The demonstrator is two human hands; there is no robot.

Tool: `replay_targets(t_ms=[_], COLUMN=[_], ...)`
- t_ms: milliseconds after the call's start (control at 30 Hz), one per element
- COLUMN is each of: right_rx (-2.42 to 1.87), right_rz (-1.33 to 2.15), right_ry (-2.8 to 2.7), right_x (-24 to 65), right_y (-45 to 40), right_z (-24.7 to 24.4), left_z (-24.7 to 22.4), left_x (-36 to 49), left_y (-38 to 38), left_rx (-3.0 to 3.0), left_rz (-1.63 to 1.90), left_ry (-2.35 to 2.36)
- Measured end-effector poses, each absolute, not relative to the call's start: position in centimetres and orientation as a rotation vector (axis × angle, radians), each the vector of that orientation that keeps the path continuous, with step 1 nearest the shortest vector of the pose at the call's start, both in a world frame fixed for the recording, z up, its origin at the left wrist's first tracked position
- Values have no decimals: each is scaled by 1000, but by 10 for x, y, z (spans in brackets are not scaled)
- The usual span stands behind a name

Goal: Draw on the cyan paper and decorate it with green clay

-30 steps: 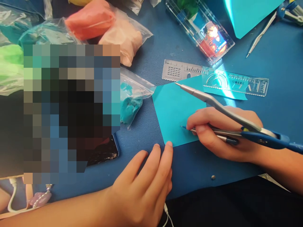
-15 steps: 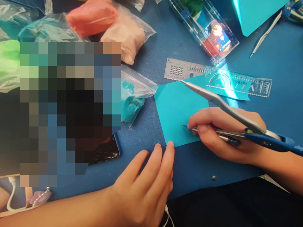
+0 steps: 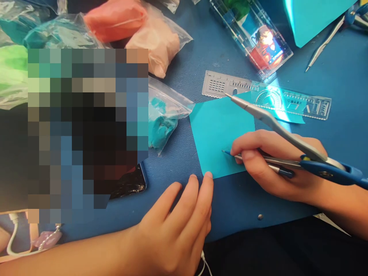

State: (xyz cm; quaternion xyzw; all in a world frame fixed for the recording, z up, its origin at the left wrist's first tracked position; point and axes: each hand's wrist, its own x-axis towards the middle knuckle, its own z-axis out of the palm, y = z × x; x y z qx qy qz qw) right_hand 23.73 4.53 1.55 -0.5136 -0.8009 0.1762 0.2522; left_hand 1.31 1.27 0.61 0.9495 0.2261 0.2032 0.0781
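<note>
A turquoise paper sheet (image 3: pixel 218 130) lies on the blue mat. My right hand (image 3: pixel 267 165) pinches one leg of a compass (image 3: pixel 324 172), and its blue tip touches the paper. The other metal leg is spread apart and points up-left over the paper's top edge. My left hand (image 3: pixel 178 226) lies with its fingers extended and holds nothing; one fingertip rests at the paper's lower left corner. A clear ruler (image 3: pixel 221 83) lies along the paper's upper edge, partly over another turquoise piece.
Bags of coral clay (image 3: pixel 115 19), peach clay (image 3: pixel 155 46) and teal clay (image 3: pixel 162 126) lie upper left. A clear box (image 3: pixel 258 42), a second compass (image 3: pixel 324 42) and more turquoise paper (image 3: pixel 313 19) are at the top right. A dark phone (image 3: pixel 132 186) sits left, partly behind blurring.
The whole view has shifted slightly, so things appear a little further right. Both hands keep nearly the same pose, and the compass tip still touches the paper.
</note>
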Motion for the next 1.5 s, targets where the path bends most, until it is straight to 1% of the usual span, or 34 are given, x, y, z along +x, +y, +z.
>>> replay_targets(t_ms=[100, 400, 567, 733, 767, 933, 1133, 1267, 1400, 1500], right_rx=[-1390, -1370, -1367, -1406, -1383, -1307, -1305, -1289, -1151, -1104], right_rz=[502, 476, 468, 525, 486, 517, 506, 569, 686, 691], right_ry=[-2200, -2203, -2202, -2274, -2235, -2247, -2240, -2224, -2242, -2236], right_x=[235, 234, 236, 233, 233, 234, 236, 237, 239, 240], right_y=[46, 45, 45, 47, 47, 45, 44, 43, 44, 45], right_z=[15, 14, 17, 21, 20, 13, 14, 12, 7, 5], left_z=[7, 9, 8, 8, 8, 8, 9, 9, 7, 7], left_x=[12, 11, 11, 11, 11, 12, 10, 10, 10, 10], left_y=[12, 12, 12, 12, 12, 13, 12, 11, 12, 12], left_rx=[2839, 2828, 2836, 2837, 2835, 2847, 2846, 2842, 2842, 2848], left_rz=[642, 559, 597, 588, 589, 606, 575, 588, 567, 574], left_ry=[691, 673, 675, 667, 663, 657, 657, 653, 653, 646])
